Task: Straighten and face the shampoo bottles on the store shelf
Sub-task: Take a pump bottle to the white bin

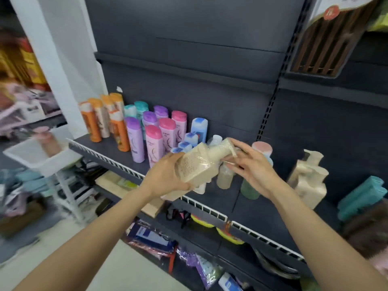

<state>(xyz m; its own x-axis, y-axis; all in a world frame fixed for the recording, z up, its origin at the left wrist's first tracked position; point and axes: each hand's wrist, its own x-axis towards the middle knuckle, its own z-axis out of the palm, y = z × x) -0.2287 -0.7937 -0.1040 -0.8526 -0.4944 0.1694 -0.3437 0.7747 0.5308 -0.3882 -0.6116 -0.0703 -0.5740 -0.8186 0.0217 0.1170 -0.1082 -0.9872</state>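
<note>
A pump bottle [201, 162] lies tilted in the air before the shelf [117, 153], base in the left hand [165, 177], pump head toward the right hand [252, 164], whose fingers [233, 161] are at the pump. Left of the pump bottle, upright bottles [134, 131] stand in rows on the shelf, running back to the rear panel. Behind and just below it stand small bottles [224, 177]. Right of it, near the shelf's front rail [210, 208], stand two more pump bottles [308, 181]. Below the shelf lies a lower shelf with packets [151, 238].

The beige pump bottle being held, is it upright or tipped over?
Tipped: the beige pump bottle lies slanted in the left hand, pump end toward the right hand.
</note>
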